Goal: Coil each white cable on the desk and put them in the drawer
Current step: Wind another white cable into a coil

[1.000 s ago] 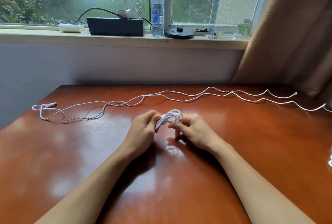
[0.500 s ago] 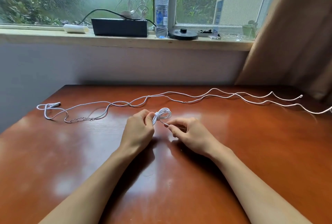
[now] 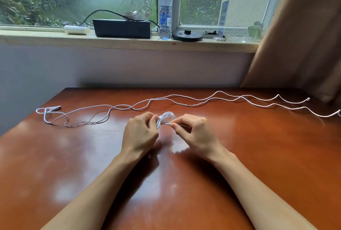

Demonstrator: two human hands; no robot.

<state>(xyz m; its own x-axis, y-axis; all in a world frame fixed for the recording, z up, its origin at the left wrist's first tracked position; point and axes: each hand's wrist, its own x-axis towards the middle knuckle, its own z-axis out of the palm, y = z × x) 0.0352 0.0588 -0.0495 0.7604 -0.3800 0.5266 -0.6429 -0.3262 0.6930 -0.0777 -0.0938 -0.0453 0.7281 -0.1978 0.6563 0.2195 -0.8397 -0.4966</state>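
Note:
A small coiled white cable point(image 3: 167, 117) is held just above the middle of the brown desk point(image 3: 258, 156). My left hand point(image 3: 140, 134) grips the coil's left side. My right hand point(image 3: 195, 134) pinches the cable's loose end next to the coil's wrapped waist. Behind my hands, long uncoiled white cables point(image 3: 212, 98) snake across the desk from the left edge to the right edge. One of them ends in a plug point(image 3: 55, 107) at the left. No drawer is in view.
Above the desk's far edge, a windowsill carries a black box point(image 3: 121, 27) with tangled wires, a water bottle point(image 3: 165, 12), a black round base point(image 3: 186, 35), a white roll point(image 3: 76, 29) and a small green pot point(image 3: 255, 31). A brown curtain point(image 3: 304, 36) hangs at the right.
The coil has tightened into a smaller bundle with a wrapped waist. My right hand has shifted from holding the coil to pinching its loose end. The long cables have not moved.

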